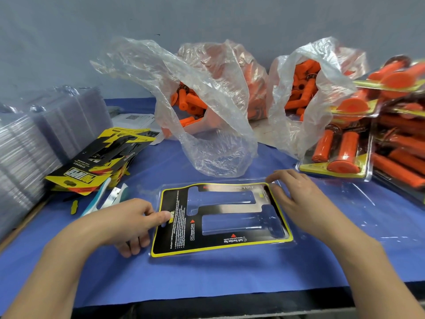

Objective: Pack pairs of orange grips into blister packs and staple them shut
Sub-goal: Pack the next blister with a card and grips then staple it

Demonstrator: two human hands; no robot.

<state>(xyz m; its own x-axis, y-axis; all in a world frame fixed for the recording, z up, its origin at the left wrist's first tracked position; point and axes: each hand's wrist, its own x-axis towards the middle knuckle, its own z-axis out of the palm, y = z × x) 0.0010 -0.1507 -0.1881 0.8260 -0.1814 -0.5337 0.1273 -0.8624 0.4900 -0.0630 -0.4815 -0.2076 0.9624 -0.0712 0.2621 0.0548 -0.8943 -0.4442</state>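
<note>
A clear blister pack (220, 247) lies open on the blue cloth in front of me, with a black and yellow printed card (177, 229) in it and two empty grip-shaped pockets. My left hand (128, 224) pinches the pack's left edge, thumb on the card. My right hand (296, 199) rests on the pack's far right corner, fingers spread over the card's edge. Loose orange grips (188, 104) fill the plastic bags behind. A white and teal stapler (108, 199) lies to the left of the pack.
Clear empty blisters (34, 143) are stacked at the far left, with a pile of printed cards (101, 162) beside them. Finished packs with orange grips (340, 148) are heaped at the right. A second open bag of grips (303, 86) stands at the back right.
</note>
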